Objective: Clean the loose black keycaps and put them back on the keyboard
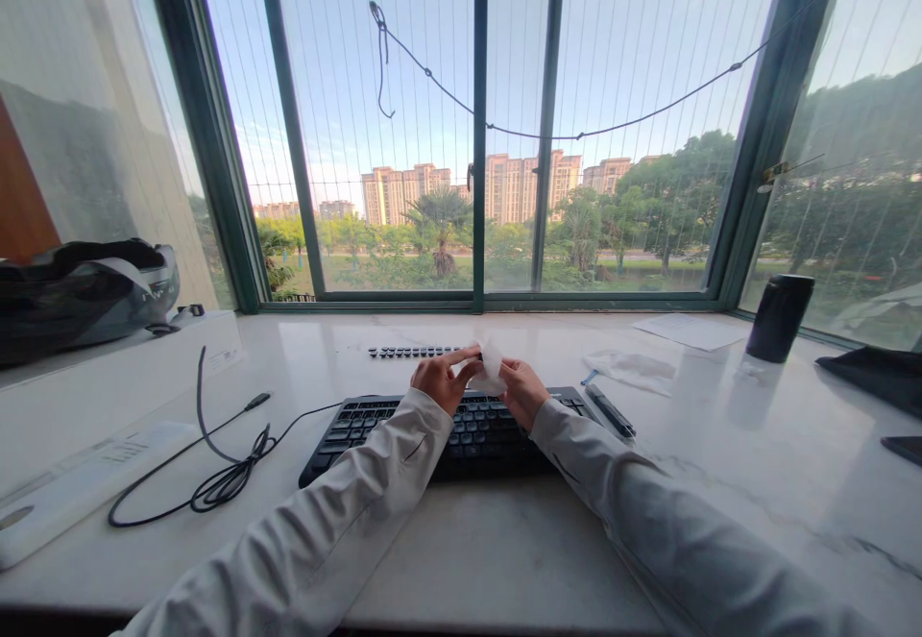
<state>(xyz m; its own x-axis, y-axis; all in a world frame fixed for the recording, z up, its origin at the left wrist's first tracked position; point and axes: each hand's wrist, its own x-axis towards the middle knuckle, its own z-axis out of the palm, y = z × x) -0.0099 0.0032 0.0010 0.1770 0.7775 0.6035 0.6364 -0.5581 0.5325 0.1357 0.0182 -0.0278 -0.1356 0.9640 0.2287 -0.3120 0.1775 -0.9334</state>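
Above the black keyboard [479, 430], my two hands meet at a white tissue [491, 368]. My right hand [523, 392] has its fingers closed on the tissue's right side. The thumb and forefinger of my left hand [445, 378] are pinched at the tissue's left edge, where a small dark keycap [476, 356] partly shows between the fingertips. Behind my left hand, several loose black keycaps [403, 353] lie in rows on the white marble top. Forearms and sleeves cover parts of the keyboard.
Left of the keyboard lies its coiled cable [230, 483], near a white power strip [79, 493]. To the right are a dark pen-like tool [609, 410], a crumpled tissue [634, 370], a paper sheet [691, 331] and a black cylinder [780, 318]. A helmet [93, 291] rests far left.
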